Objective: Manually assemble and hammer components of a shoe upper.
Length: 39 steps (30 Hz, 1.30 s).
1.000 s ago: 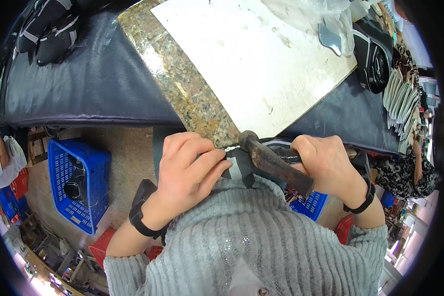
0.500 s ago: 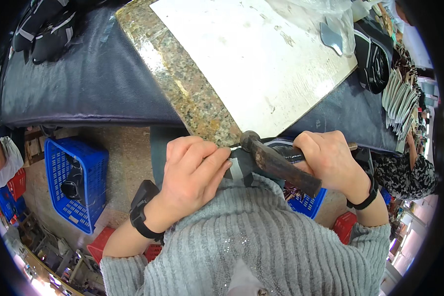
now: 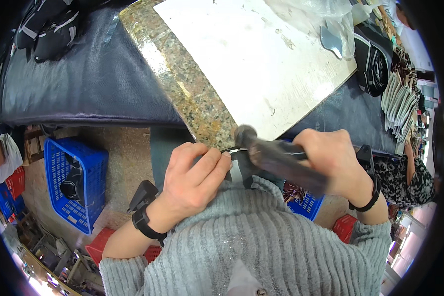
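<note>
My right hand [image 3: 333, 157] is closed around the handle of a hammer [image 3: 286, 160], whose dark, worn head is smeared by motion. The head hangs over the near corner of a speckled stone slab [image 3: 192, 86], close to my left fingertips. My left hand [image 3: 193, 175] pinches a black fabric piece with a grey stripe [image 3: 240, 167] against that corner, fingers bent and thumb hidden. Part of the piece lies behind the hammer, so its full shape and kind do not show.
A white board [image 3: 251, 64] covers much of the slab. On it lie a grey metal plate [image 3: 331, 41] and clear plastic [image 3: 325, 12]. Black striped items [image 3: 371, 61] sit at right. A blue basket [image 3: 96, 182] stands on the floor at left. Other people work at both sides.
The hammer has shifted slightly up and left at its near face and is now blurred. My right hand has turned a little with it; my left hand keeps its pinch.
</note>
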Each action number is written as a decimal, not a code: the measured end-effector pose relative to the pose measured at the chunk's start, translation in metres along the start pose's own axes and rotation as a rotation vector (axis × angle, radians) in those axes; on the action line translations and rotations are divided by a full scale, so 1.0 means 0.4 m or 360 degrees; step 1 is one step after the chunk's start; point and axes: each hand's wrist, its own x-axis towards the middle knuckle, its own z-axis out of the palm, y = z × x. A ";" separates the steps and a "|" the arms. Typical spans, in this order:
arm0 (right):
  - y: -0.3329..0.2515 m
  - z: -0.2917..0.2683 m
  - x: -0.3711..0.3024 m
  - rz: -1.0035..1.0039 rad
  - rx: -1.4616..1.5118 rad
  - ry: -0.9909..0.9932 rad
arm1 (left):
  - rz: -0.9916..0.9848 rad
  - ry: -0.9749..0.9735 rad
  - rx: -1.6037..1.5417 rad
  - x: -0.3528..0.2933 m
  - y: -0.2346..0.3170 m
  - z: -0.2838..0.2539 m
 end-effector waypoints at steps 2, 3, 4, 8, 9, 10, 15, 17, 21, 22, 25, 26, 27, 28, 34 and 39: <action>0.005 -0.003 -0.005 -0.0007 0.0166 0.0073 | -0.0002 -0.0008 -0.0002 -0.006 0.006 -0.002; -0.003 0.005 0.005 -0.0087 -0.0127 -0.0176 | 0.0010 0.0001 -0.0006 -0.008 0.006 -0.001; -0.001 0.005 0.008 -0.0087 -0.0081 -0.0201 | 0.0025 0.0014 -0.0006 -0.006 0.000 0.001; -0.009 -0.020 0.013 -0.0061 0.0058 -0.0052 | 0.0044 0.0006 0.0014 -0.006 -0.001 -0.003; 0.004 -0.008 0.008 -0.0033 0.0202 -0.0020 | 0.0052 0.0000 0.0025 -0.003 -0.002 -0.005; 0.007 0.010 0.006 -0.0111 0.0131 -0.0118 | 0.0067 -0.0004 0.0036 0.001 -0.002 -0.006; 0.010 0.007 0.005 -0.0205 -0.0015 -0.0257 | -0.0207 0.0041 -0.0168 0.005 -0.003 -0.015; 0.013 -0.003 0.008 -0.0218 -0.0019 -0.0282 | -0.0422 0.0038 -0.0298 -0.001 -0.004 -0.028; 0.023 -0.013 0.019 -0.0218 -0.0065 -0.0367 | -0.0246 -0.0014 -0.0216 -0.015 -0.007 -0.032; 0.024 -0.017 0.024 -0.0219 -0.0066 -0.0371 | -0.0180 -0.0019 -0.0147 -0.018 -0.005 -0.029; 0.018 -0.033 0.038 -0.0301 -0.0116 -0.0303 | -0.0118 -0.0011 -0.0064 -0.021 -0.006 -0.026; 0.013 -0.035 0.041 -0.0291 -0.0038 -0.0196 | -0.0126 -0.0031 -0.0075 -0.021 -0.006 -0.029; 0.010 -0.035 0.046 -0.0281 0.0043 -0.0089 | -0.0135 -0.0052 -0.0085 -0.022 -0.007 -0.031; 0.008 -0.023 0.049 -0.0292 -0.0128 -0.0165 | -0.0133 -0.0051 -0.0086 -0.024 -0.006 -0.031; 0.011 -0.004 0.045 -0.0344 -0.0105 -0.0256 | -0.1630 -0.0039 -0.1817 -0.043 -0.039 -0.036; 0.009 -0.009 0.046 -0.0318 -0.0123 -0.0325 | -0.1164 -0.0436 -0.1361 -0.032 -0.055 -0.052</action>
